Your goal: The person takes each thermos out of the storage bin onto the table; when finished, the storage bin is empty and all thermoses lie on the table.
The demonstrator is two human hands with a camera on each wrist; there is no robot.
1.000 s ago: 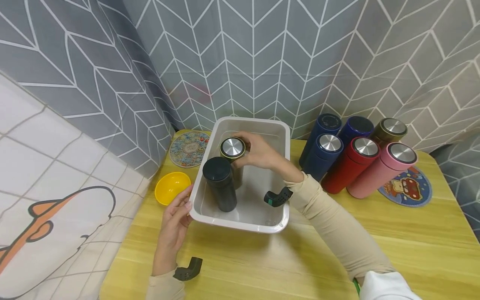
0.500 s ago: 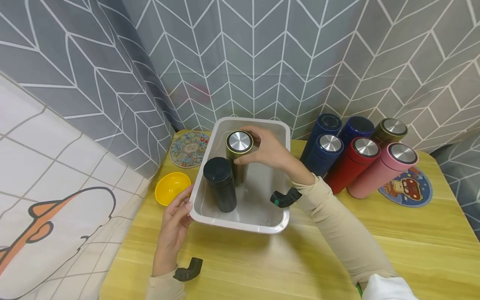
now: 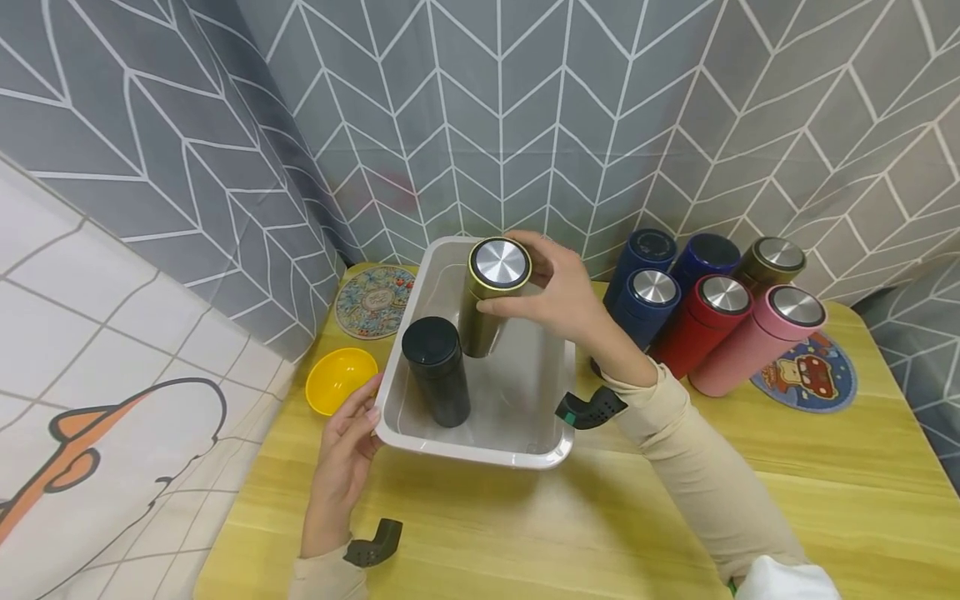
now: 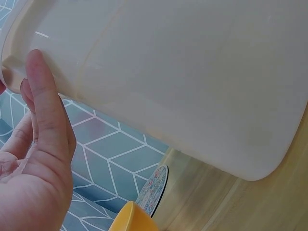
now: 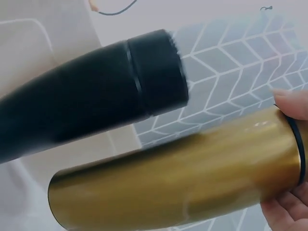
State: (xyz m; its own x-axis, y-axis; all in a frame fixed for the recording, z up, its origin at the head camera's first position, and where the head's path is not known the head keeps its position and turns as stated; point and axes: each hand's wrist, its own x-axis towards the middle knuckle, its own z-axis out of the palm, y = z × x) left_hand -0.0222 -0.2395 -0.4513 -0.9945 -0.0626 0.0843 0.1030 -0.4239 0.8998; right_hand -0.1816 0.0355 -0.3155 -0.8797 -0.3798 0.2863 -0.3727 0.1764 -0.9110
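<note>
A gold thermos (image 3: 491, 296) with a silver-topped lid is gripped near its top by my right hand (image 3: 551, 287). It is raised inside the white plastic tub (image 3: 480, 454), and the right wrist view shows its rounded base (image 5: 60, 197) off the tub floor. Beside it, a black thermos (image 3: 438, 375) stands upright in the tub's left part. My left hand (image 3: 348, 442) holds the tub's left rim. In the left wrist view, one finger (image 4: 45, 91) lies straight against the outer wall, under the rim.
Right of the tub stand several thermoses: blue ones, a red thermos (image 3: 701, 325), a pink thermos (image 3: 765, 337) and an olive one behind. A yellow bowl (image 3: 339, 379) and round mats lie on the wooden table (image 3: 480, 533). A patterned curtain (image 3: 525, 108) hangs behind.
My right hand has lifted the gold thermos from beside the black one, up and to the right. My left hand stays at the rim, and the black thermos stays in place.
</note>
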